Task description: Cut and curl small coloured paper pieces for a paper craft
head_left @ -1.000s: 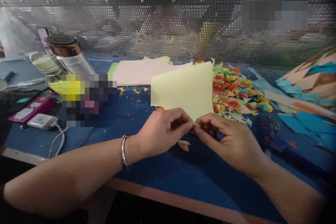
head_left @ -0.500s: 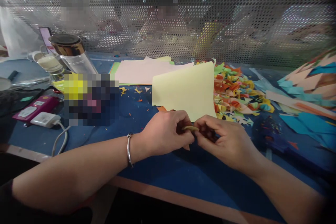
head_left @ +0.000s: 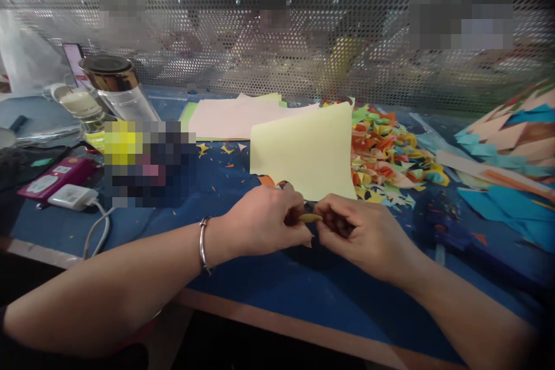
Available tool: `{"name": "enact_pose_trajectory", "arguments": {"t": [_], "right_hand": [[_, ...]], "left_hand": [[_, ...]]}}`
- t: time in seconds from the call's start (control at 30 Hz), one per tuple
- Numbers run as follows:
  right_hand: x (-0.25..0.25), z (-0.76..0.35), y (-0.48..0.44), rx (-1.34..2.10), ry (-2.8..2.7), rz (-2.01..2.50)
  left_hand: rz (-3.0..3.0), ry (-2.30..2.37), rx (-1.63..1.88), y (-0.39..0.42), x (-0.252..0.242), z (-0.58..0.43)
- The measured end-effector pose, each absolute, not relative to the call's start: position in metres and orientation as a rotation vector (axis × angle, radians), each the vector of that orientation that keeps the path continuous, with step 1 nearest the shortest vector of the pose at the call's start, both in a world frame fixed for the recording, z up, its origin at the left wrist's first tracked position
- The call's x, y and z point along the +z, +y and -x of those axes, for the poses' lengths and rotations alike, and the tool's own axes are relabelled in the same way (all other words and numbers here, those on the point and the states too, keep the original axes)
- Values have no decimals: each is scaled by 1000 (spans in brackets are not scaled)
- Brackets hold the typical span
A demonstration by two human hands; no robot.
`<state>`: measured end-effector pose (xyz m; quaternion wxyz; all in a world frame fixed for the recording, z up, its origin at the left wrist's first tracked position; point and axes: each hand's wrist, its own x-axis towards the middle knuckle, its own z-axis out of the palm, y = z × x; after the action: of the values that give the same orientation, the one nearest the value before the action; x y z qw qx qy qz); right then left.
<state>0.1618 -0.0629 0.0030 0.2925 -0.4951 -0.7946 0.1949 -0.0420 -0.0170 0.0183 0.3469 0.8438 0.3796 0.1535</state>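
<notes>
My left hand (head_left: 264, 221) and my right hand (head_left: 359, 231) meet above the blue table (head_left: 269, 295), fingers pinched together on a small folded yellow paper piece (head_left: 310, 218). A silver bracelet (head_left: 203, 245) circles my left wrist. Just behind the hands a pale yellow sheet (head_left: 303, 150) stands curled up from the table. Right of that sheet lies a heap of small folded paper pieces (head_left: 390, 153) in orange, green and yellow.
Pink and green sheets (head_left: 234, 118) lie flat behind. At left are a glass jar with a gold lid (head_left: 113, 84), a magenta device (head_left: 56, 176) and a white charger (head_left: 69, 196). Blue and orange paper (head_left: 507, 144) piles at right. A perforated metal screen (head_left: 277, 23) backs the table, with people beyond it.
Both hands have drawn slightly toward me and lower, still working the small yellow piece, which now lies flatter between the fingertips.
</notes>
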Motion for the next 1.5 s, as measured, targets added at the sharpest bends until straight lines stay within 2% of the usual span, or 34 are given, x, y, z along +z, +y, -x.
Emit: {"name": "enact_pose_trajectory", "arguments": {"t": [0.4, 0.63, 1.1, 1.5], "right_hand": [[3, -165, -61, 565, -2111, 1275], [0, -168, -61, 434, -2124, 1265], [-2, -169, -66, 161, -2045, 1149], [1, -168, -66, 58, -2155, 1072]], "left_hand": [[-2175, 868, 439, -13, 18, 47], [-2134, 784, 617, -13, 15, 41], [-1036, 878, 604, -9, 16, 38], [-860, 840, 590, -10, 14, 36]]}}
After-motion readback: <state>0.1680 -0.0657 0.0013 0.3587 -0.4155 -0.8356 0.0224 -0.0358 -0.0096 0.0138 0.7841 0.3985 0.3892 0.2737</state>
